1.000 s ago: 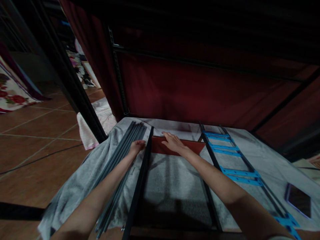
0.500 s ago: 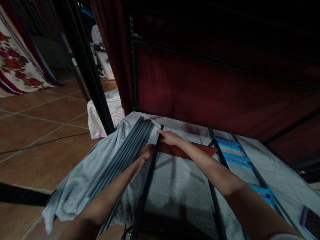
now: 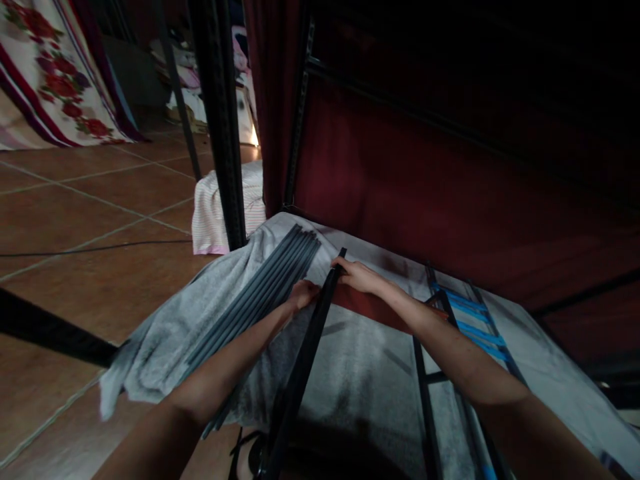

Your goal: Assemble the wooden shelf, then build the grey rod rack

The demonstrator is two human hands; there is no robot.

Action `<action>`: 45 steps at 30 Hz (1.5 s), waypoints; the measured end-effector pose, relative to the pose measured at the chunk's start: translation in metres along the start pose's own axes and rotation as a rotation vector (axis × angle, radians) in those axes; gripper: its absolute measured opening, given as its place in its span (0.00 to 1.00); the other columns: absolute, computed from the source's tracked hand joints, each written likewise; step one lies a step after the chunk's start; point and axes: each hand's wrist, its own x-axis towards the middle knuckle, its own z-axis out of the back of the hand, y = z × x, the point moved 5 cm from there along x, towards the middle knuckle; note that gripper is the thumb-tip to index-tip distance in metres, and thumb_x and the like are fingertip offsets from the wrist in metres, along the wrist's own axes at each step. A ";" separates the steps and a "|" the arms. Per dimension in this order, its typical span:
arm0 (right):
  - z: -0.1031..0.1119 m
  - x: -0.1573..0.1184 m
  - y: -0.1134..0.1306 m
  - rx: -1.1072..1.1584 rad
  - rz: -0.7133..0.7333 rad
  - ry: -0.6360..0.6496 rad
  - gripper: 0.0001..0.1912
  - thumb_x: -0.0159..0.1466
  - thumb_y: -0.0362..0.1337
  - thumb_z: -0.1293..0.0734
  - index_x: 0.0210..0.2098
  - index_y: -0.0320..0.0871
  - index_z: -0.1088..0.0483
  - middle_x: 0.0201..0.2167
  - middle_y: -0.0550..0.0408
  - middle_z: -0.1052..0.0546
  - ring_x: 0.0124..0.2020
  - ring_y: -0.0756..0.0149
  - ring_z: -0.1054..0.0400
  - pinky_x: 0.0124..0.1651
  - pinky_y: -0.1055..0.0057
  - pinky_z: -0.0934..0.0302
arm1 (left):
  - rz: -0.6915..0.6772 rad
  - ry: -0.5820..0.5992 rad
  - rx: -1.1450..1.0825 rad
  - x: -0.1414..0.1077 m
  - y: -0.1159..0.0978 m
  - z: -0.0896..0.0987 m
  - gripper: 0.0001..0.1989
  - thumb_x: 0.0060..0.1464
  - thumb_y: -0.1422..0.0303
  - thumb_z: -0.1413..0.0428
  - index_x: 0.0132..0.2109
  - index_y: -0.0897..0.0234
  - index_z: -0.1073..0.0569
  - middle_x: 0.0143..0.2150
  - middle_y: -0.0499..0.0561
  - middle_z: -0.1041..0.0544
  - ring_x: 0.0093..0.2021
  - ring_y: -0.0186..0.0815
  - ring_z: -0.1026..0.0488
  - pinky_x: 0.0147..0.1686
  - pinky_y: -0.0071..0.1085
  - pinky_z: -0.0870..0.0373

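Observation:
A long black metal bar (image 3: 304, 357) stands in front of me, running from the lower middle up to my hands. My right hand (image 3: 359, 275) is closed around it just below its far end, thumb side on the bar. Lower down, at the bar's left side, my left hand (image 3: 303, 294) is closed with curled fingers close against the metal; what its fingertips pinch is hidden. A reddish-brown flat panel (image 3: 373, 308) extends right from the bar beneath my right hand and forearm. A second black bar (image 3: 424, 407) lies farther right, partly covered by my forearm.
A bundle of grey tubes (image 3: 257, 297) rests on the grey blanket (image 3: 145, 353) at left. Black rails with blue strips (image 3: 475, 327) lie at right. A black upright post (image 3: 220, 133) stands left of a dark red curtain (image 3: 400, 187). A cable (image 3: 100, 249) crosses the tiled floor.
The view has shifted, so most things sit farther right. The black bar leans more to the right at its top, and its frame has turned slightly. Both hands stay at the bar.

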 end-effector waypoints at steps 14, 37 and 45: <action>-0.004 -0.002 -0.003 -0.005 -0.029 -0.001 0.18 0.62 0.37 0.36 0.52 0.47 0.36 0.28 0.62 0.29 0.31 0.67 0.35 0.35 0.74 0.46 | -0.020 0.028 0.196 -0.002 0.006 -0.006 0.05 0.41 0.71 0.40 0.21 0.65 0.26 0.15 0.49 0.32 0.18 0.34 0.34 0.22 0.30 0.41; -0.008 0.001 -0.011 0.041 -0.027 -0.034 0.21 0.59 0.35 0.35 0.52 0.47 0.35 0.29 0.61 0.28 0.32 0.66 0.33 0.37 0.73 0.44 | -0.387 0.266 0.836 0.000 -0.013 -0.008 0.12 0.51 0.74 0.47 0.41 0.63 0.23 0.40 0.52 0.24 0.44 0.38 0.27 0.45 0.28 0.35; -0.008 0.003 -0.009 0.059 -0.016 -0.047 0.20 0.59 0.35 0.35 0.52 0.48 0.34 0.31 0.60 0.27 0.34 0.65 0.32 0.38 0.72 0.44 | -0.406 0.270 0.924 0.001 -0.010 -0.012 0.13 0.54 0.72 0.48 0.45 0.61 0.23 0.44 0.53 0.24 0.44 0.38 0.27 0.43 0.29 0.35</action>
